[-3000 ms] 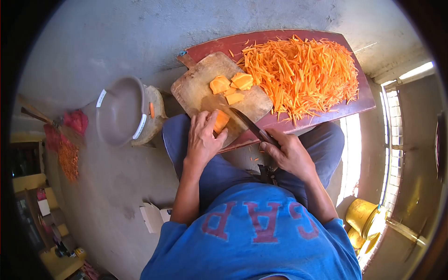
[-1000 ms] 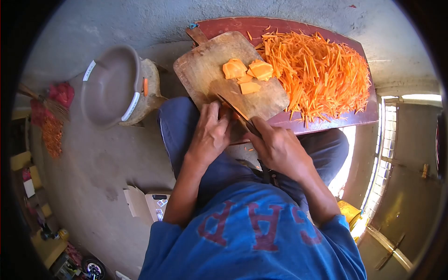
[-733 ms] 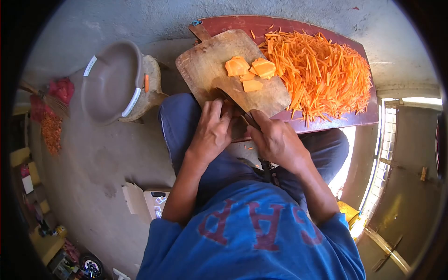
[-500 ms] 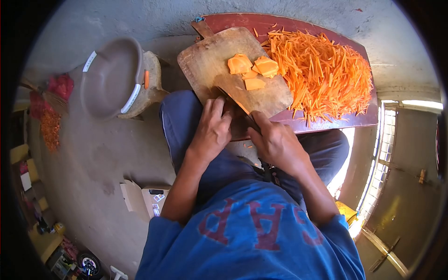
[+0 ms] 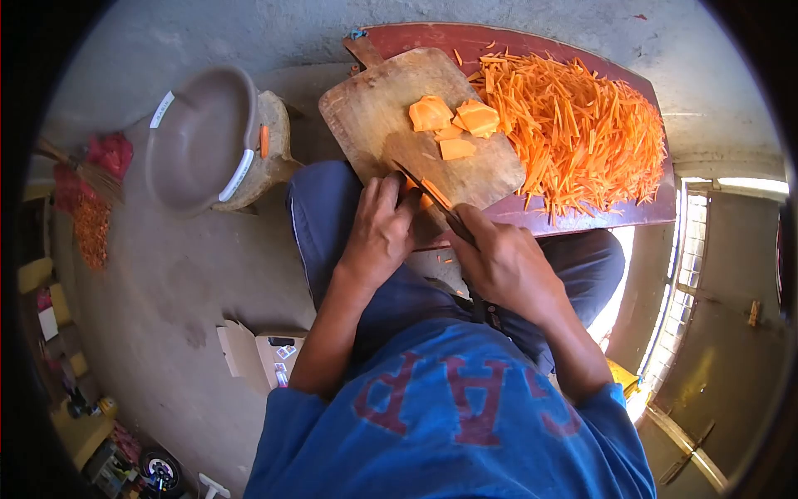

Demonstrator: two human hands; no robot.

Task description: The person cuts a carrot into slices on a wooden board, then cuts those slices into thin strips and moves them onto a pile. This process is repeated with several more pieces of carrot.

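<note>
My right hand [image 5: 509, 254] is closed round the handle of a knife [image 5: 442, 208], whose blade points up and left over the near edge of the wooden cutting board [image 5: 366, 112]. Close beside the blade, my left hand [image 5: 381, 218] has its fingers curled down on a carrot piece [image 5: 426, 202], mostly hidden by the fingers and knife. An orange carrot strip [image 5: 437, 193] lies along the far side of the blade. Farther up the board sit several flat carrot slices [image 5: 431, 114]. A large heap of carrot sticks [image 5: 573, 133] spreads to the right of the board.
The board rests on a dark red table [image 5: 407, 35] against the wall. On the left, a brown plastic basin [image 5: 199, 137] leans on a small stool [image 5: 274, 141] with a carrot piece [image 5: 264, 141] on it. An open cardboard box [image 5: 243, 356] lies on the floor.
The knife has risen slightly and turned, and a carrot strip now shows beside its blade. My right hand has shifted a little right and down. My left hand stays nearly in place.
</note>
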